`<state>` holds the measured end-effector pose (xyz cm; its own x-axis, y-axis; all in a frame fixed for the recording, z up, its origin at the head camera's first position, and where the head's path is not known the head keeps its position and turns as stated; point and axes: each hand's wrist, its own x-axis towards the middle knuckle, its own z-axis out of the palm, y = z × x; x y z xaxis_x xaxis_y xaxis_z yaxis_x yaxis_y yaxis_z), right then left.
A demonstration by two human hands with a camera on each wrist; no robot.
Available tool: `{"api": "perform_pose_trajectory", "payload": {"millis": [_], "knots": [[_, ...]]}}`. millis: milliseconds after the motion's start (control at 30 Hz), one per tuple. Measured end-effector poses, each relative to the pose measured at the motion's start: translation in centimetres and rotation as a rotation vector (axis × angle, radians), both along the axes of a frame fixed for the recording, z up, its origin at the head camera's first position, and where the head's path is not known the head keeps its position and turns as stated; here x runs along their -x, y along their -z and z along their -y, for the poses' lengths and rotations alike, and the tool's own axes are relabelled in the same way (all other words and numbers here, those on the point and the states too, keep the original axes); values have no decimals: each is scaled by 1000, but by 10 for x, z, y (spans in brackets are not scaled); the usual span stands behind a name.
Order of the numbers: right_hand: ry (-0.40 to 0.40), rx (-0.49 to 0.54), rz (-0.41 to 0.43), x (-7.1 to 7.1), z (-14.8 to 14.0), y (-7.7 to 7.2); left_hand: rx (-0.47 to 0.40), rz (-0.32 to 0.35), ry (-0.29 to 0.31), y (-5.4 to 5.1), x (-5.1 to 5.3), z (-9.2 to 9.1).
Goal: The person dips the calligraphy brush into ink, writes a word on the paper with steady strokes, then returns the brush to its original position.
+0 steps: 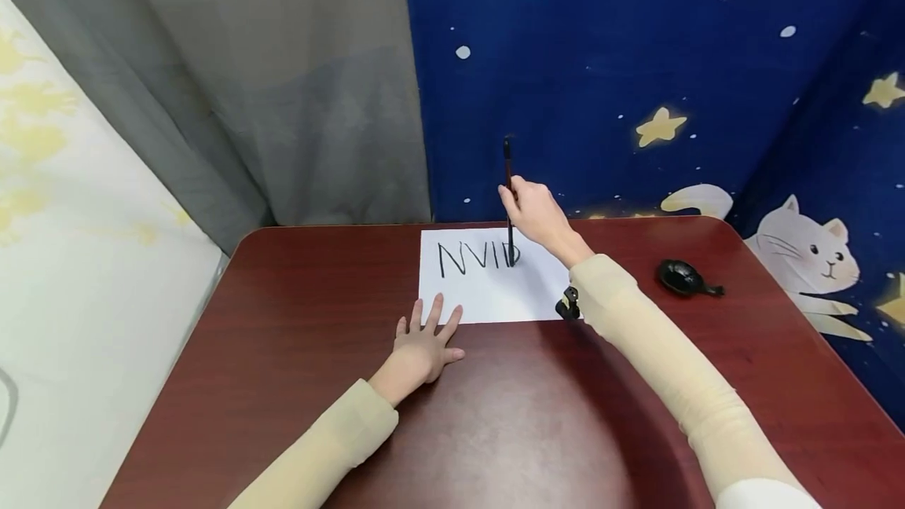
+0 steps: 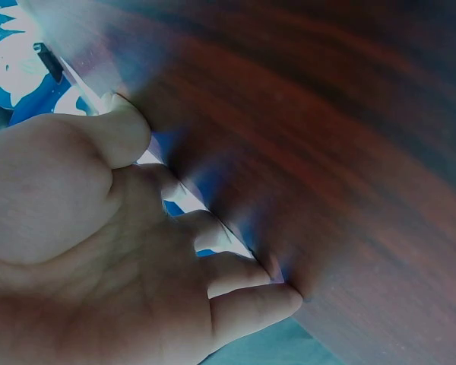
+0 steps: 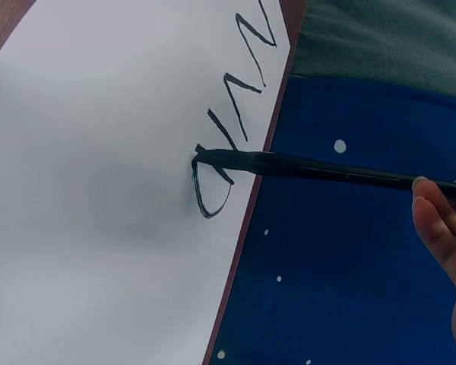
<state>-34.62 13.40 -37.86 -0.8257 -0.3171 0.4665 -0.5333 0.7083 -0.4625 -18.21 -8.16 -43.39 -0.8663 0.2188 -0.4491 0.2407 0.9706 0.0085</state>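
Four inky letters (image 1: pixel 485 259) (NVID) on paper (image 1: pixel 495 297), right hand (image 1: pixel 539 212) pinching calligraphy brush (image 3: pixel 311 167), bristles on D (image 3: pixel 198 198); left hand (image 1: pixel 424 348) spread at near edge.

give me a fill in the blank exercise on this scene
1. The right hand holds a dark ____.
2. The hand with spread fingers is the ____ one.
3. In the head view, the black dish lies to the ____ of the white paper.
4. The first letter on the paper is ____.

Missing words: brush; left; right; N.
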Motion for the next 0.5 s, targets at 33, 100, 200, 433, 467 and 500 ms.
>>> {"api": "perform_pose_trajectory", "payload": {"millis": [33,100,200,433,467,500], "knots": [[-6,3,3,1,2,0,-2,-2,-6,0,0,2],[-17,7,12,2,6,0,-4,-3,-14,1,0,4],[-14,10,27,1,8,0,-9,-17,-15,3,-1,6],[21,45,-12,-1,1,-6,-18,-38,9,-2,-2,2],[23,47,-18,-1,-1,-7,-15,-39,11,-2,-2,1],[28,51,-21,-1,-2,-9,-12,-41,14,-2,-2,1]]}}
